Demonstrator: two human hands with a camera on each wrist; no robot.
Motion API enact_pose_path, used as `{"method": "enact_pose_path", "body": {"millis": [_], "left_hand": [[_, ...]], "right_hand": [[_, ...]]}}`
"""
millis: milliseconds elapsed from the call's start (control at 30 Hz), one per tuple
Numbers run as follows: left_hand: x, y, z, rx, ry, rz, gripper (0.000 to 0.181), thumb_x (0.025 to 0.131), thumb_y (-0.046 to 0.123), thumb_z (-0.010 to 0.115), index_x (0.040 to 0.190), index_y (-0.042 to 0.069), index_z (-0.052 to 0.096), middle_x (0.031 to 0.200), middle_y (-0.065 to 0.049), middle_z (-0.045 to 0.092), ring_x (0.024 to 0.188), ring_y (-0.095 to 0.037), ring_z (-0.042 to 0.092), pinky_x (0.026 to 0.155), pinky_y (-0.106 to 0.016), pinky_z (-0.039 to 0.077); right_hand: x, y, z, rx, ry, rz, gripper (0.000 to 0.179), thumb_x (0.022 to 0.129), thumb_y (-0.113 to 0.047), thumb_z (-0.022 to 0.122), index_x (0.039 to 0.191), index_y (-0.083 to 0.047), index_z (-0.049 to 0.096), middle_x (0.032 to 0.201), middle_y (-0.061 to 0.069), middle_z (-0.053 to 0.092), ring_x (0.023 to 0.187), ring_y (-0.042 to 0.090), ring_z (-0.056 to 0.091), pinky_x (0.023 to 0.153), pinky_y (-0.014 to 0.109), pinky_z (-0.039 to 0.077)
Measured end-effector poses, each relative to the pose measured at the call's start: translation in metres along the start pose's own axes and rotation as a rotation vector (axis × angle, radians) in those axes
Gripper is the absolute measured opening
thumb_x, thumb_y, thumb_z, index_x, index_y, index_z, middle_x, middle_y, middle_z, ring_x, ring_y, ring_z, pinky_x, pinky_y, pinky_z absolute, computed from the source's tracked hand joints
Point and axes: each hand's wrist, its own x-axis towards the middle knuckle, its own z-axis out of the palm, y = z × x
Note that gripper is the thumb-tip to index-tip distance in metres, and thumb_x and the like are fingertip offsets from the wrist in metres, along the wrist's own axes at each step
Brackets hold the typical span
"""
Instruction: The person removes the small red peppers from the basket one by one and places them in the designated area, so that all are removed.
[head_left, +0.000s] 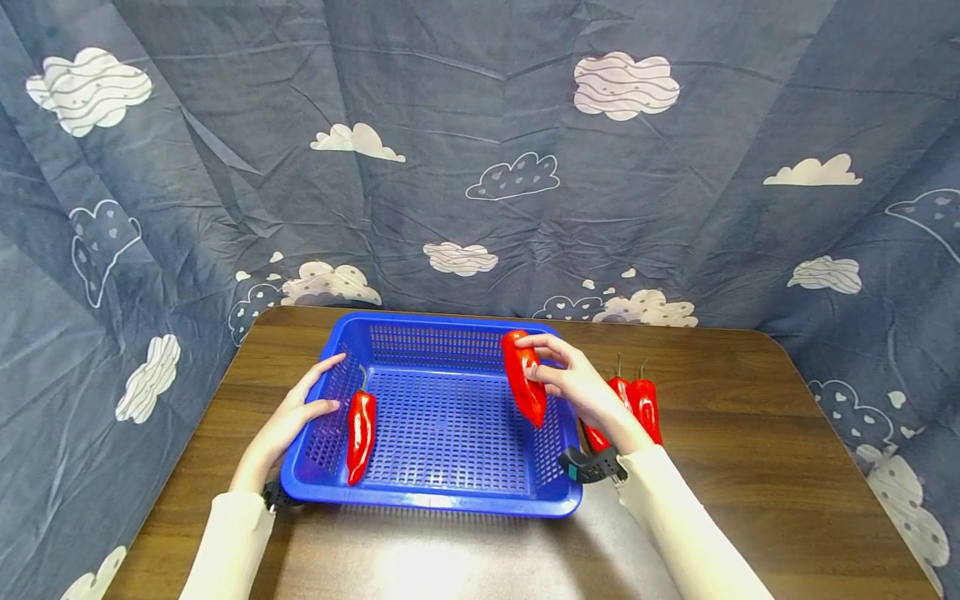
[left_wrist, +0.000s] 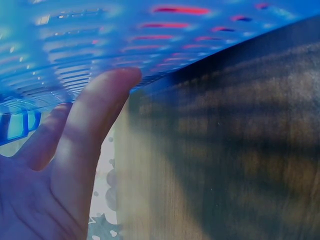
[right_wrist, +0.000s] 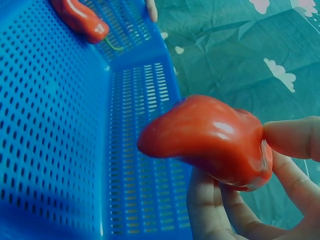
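Observation:
In the head view a blue plastic basket [head_left: 442, 433] with slotted walls sits on the table. My right hand [head_left: 573, 375] pinches a glossy red pepper [head_left: 522, 375] above the basket's right end, thumb on one side and fingers on the other. The right wrist view shows this pepper [right_wrist: 205, 140] close up, its narrow tip pointing left. Another red pepper [head_left: 361, 437] with a green stem lies inside, along the left wall. My left hand [head_left: 288, 417] rests at the left rim, thumb and fingers extended against the basket; its thumb [left_wrist: 90, 115] is seen from below.
More red peppers [head_left: 647, 407] lie on the wooden table [head_left: 735, 417] just right of the basket, partly hidden by the right forearm. A dark curtain [head_left: 450, 208] with cloud prints hangs behind and around the table. Both wrists carry black straps [head_left: 592, 465].

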Motion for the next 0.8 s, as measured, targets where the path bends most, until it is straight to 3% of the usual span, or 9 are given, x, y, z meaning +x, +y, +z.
{"method": "enact_pose_path", "body": {"millis": [800], "left_hand": [[0.000,0.000,0.000,0.001,0.004,-0.008,0.065,0.092,0.000,0.048,0.151,0.013,0.024,0.149,-0.026,0.023,0.125,-0.043,0.035,0.087,-0.042,0.046]], "right_hand": [[-0.020,0.006,-0.037,-0.005,0.045,0.013,0.041,0.092,-0.002,0.053,0.132,0.002,0.046,0.127,0.024,0.048,0.097,0.021,0.059,0.079,0.035,0.052]]}}
